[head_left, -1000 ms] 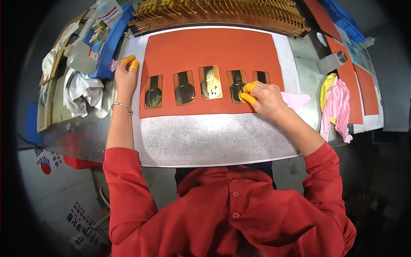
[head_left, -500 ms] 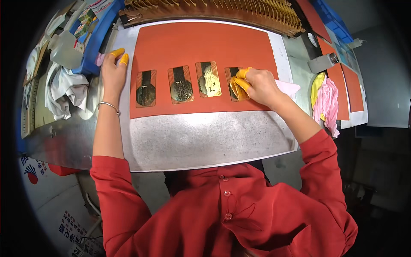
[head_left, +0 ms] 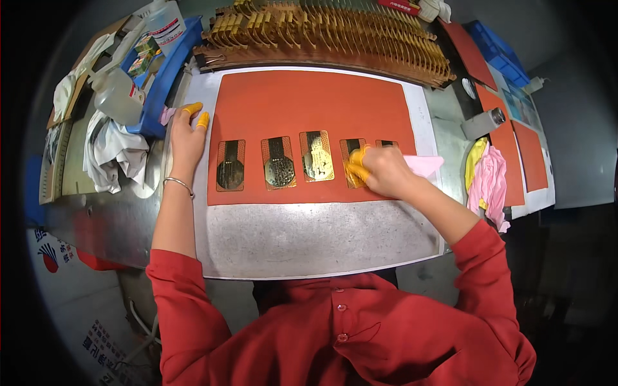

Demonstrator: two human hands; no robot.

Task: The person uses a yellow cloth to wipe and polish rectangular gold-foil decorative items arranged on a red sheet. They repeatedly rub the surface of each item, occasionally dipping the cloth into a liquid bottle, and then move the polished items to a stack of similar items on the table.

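My left hand [head_left: 186, 143] rests at the left edge of the orange mat [head_left: 309, 106], its thumb and index finger apart. Yellow finger cots cover those two fingertips. My right hand [head_left: 384, 172], also in yellow finger cots, is curled over a dark and gold metal plate [head_left: 353, 148] lying on the mat. Its fingers are bunched and blurred, and what they hold is hidden. A further plate [head_left: 386, 143] is partly covered by that hand. To the left lie three more plates: one brightly shining [head_left: 317, 156], one with a dark disc [head_left: 279, 168], and one darker [head_left: 230, 168].
Pink cloth [head_left: 425, 165] shows beyond my right hand. A long rack of curved gold pieces [head_left: 322, 32] spans the back. At left are a blue tray [head_left: 154, 103], a plastic bottle [head_left: 120, 96] and white cloth [head_left: 111, 154]. At right stand a grey bottle [head_left: 483, 123] and crumpled pink cloth [head_left: 491, 183].
The whole scene sits lower in the picture. My right hand stays at the same plate, shifted slightly, and the plate beyond it now shows in part. My left hand keeps its place.
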